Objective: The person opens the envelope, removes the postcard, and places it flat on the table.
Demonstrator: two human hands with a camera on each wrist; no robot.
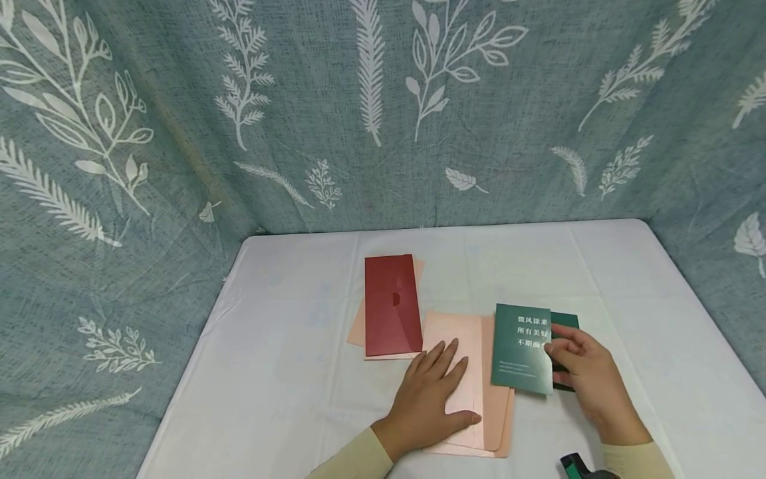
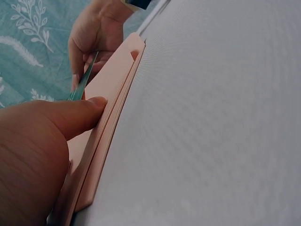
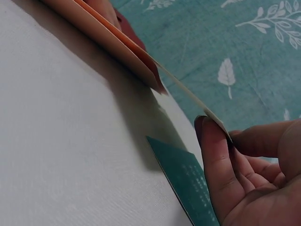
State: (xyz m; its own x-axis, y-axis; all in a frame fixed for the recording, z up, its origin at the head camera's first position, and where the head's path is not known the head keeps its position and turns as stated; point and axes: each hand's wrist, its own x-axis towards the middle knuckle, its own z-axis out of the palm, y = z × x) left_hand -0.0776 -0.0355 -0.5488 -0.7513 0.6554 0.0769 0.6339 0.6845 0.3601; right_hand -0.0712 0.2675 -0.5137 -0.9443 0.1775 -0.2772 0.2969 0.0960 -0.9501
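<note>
My left hand (image 1: 426, 399) rests with fingers spread on a small stack of pale pink envelopes (image 1: 497, 406). In the left wrist view its thumb (image 2: 89, 110) lies on the top envelope near the edge. Between thumb and finger, my right hand (image 1: 589, 376) pinches a dark green card (image 1: 519, 356) with white printed characters by its right edge. The card's left side is over the envelopes' right edge; whether it enters one I cannot tell. In the right wrist view it appears nearly edge-on, and a second green card (image 3: 181, 176) lies on the table below.
A dark red envelope (image 1: 389, 299) lies behind the left hand, on top of another pale pink piece (image 1: 356, 326). A black and green object (image 1: 577, 467) is at the front, beside the right sleeve. White cloth covers the table (image 1: 287, 372); a patterned teal curtain (image 1: 311, 113) hangs behind.
</note>
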